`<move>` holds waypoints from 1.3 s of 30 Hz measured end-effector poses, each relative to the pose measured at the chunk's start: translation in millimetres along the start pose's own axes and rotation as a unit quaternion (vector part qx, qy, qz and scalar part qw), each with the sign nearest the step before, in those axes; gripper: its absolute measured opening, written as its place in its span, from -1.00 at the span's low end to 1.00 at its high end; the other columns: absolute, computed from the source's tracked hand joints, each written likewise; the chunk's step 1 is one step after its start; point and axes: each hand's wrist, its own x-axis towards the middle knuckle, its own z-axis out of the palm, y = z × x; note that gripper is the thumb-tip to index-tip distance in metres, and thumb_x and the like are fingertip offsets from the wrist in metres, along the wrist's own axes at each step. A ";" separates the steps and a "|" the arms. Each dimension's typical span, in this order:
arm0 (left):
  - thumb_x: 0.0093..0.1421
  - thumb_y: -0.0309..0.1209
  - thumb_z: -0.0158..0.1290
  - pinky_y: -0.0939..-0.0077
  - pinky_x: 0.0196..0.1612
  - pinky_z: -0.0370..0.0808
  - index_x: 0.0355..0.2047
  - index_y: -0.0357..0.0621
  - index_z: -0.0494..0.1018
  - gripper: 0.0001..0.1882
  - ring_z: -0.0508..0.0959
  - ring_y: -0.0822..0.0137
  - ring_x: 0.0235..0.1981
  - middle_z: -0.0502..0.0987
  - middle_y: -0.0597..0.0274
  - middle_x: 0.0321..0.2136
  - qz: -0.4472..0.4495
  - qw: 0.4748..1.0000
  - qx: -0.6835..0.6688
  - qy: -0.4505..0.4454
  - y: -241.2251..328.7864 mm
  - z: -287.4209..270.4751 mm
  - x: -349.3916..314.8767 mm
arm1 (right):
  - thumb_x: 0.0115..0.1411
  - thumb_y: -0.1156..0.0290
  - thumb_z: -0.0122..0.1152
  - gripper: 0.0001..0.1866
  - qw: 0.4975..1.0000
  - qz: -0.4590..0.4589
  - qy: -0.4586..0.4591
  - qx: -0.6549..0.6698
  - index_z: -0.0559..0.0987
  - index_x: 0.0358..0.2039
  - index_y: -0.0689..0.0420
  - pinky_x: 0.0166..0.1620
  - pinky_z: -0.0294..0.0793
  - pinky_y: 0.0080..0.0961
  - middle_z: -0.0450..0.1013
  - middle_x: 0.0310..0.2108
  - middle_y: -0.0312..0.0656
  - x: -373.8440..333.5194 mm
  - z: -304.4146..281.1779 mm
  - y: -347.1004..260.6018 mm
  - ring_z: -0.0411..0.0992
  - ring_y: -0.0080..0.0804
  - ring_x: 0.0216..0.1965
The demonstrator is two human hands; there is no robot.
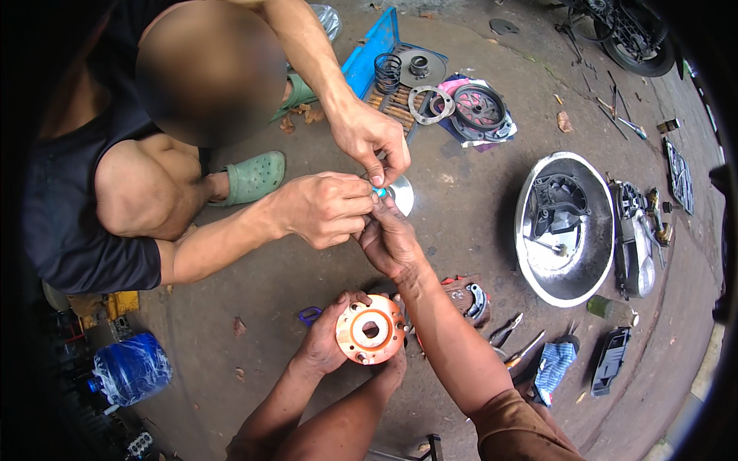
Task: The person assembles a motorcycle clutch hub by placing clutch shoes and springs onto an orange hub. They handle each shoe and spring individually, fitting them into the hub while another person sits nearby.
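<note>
My left hand (321, 338) is closed on the rim of an orange round metal part (370, 329) with a centre hole, several smaller holes and short posts. It is held above the ground near my bent leg. Reaching forward, my right hand (390, 240) meets the co-worker's left hand (374, 138) and right hand (327, 209). A tiny cyan piece (380, 192) shows among the fingers there. My thumb is up against it, and my other fingertips are partly hidden, so what they pinch is unclear. Behind these hands is a shiny disc (403, 195).
A metal basin (602, 261) with dark parts stands at right, beside a long grey casing (639, 250). Pliers (505, 330), a screwdriver (526, 349) and a striped cloth (553, 370) lie nearer. Beyond are a black spring (387, 71) and a black wheel-like part (496, 107). The co-worker crouches at left.
</note>
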 end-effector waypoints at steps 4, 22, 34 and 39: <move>0.46 -0.08 -0.11 0.18 0.24 0.46 -0.01 -0.27 0.42 -0.55 0.50 0.06 0.16 0.47 -0.18 0.14 -0.002 1.000 0.005 -0.008 0.2 1.8 -0.2 | 0.39 0.33 0.21 -0.74 1.000 -0.003 0.028 0.009 0.46 0.06 -0.05 0.10 0.51 -0.26 0.51 -0.05 -0.42 0.4 0.4 -6.8 0.49 -0.50 0.01; 0.45 -0.04 -0.09 0.18 0.20 0.49 -0.01 -0.30 0.41 -0.51 0.53 0.08 0.11 0.48 -0.19 0.11 -0.011 1.000 -0.013 0.001 -2.2 -6.5 -0.4 | 0.41 0.33 0.18 -0.79 0.989 -0.044 0.110 -0.094 0.50 0.01 0.04 -0.08 0.67 -0.19 0.52 -0.10 -0.34 -30.6 8.7 -22.8 0.50 -0.51 -0.05; 0.45 -0.04 -0.11 0.24 0.12 0.53 -0.05 -0.31 0.43 -0.51 0.57 0.19 0.01 0.54 -0.07 -0.02 0.000 1.000 -0.003 0.013 -4.1 -1.3 -2.9 | 0.34 0.56 0.21 -0.81 0.939 -0.143 0.167 -0.263 0.53 -0.06 0.28 -0.14 0.76 -0.41 0.60 -0.15 -0.15 -73.7 9.4 -37.1 0.60 -0.42 -0.16; 0.45 -0.04 -0.12 0.25 0.10 0.55 -0.06 -0.31 0.43 -0.51 0.58 0.18 -0.02 0.55 -0.06 -0.05 -0.001 1.000 0.009 0.016 -3.7 7.3 -2.9 | 0.28 0.59 0.28 -0.78 0.904 -0.164 0.180 -0.352 0.53 -0.07 0.30 -0.13 0.75 -0.41 0.61 -0.17 -0.11 -97.9 11.9 -67.4 0.61 -0.42 -0.17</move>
